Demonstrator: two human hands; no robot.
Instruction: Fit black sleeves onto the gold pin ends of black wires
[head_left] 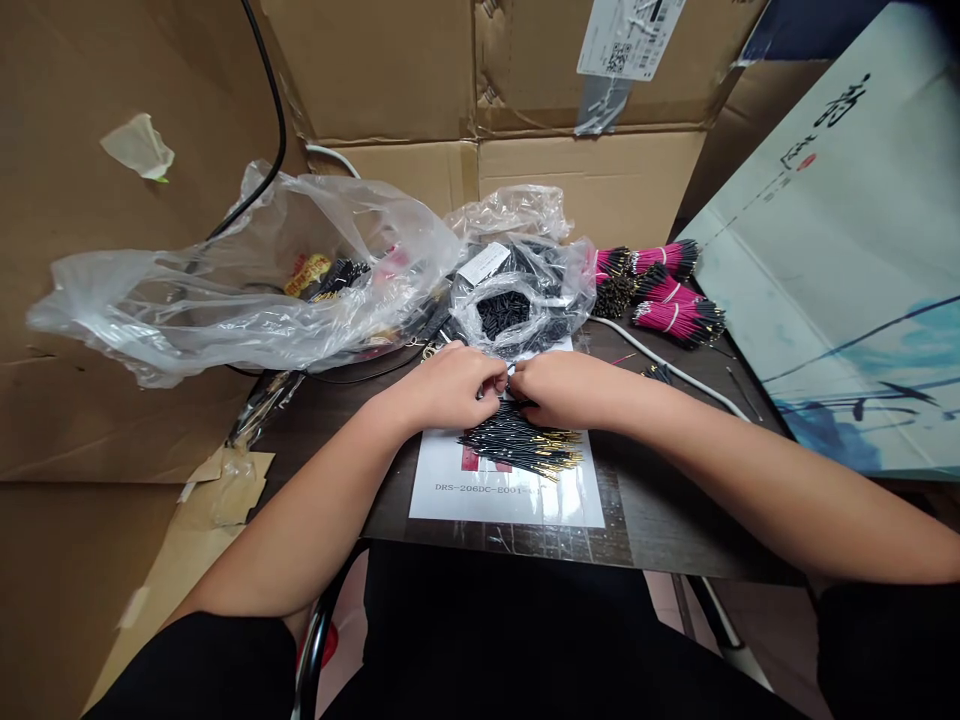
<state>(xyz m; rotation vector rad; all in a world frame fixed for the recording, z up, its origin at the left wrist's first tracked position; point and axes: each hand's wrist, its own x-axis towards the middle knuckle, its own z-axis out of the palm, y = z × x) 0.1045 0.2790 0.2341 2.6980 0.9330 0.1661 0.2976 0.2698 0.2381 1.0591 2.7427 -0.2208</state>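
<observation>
My left hand [459, 386] and my right hand [553, 388] meet just above a pile of thin black wires with gold-coloured ends [525, 442]. The fingers of both are curled and closed, nearly touching each other; whatever lies between the fingertips is too small to make out. Under the wires is a white printed sheet [442, 490] taped to the dark table [675, 500]. Just beyond my hands sits an open clear plastic bag [469, 322] full of small black pieces [504, 314].
A large clear plastic bag [225, 310] spreads at the left. Bundles of pink wires with black ends [667, 318] lie at the back right, beside a white cable [667, 365]. Cardboard [390, 70] stands behind, and a pale painted panel [847, 250] leans at the right.
</observation>
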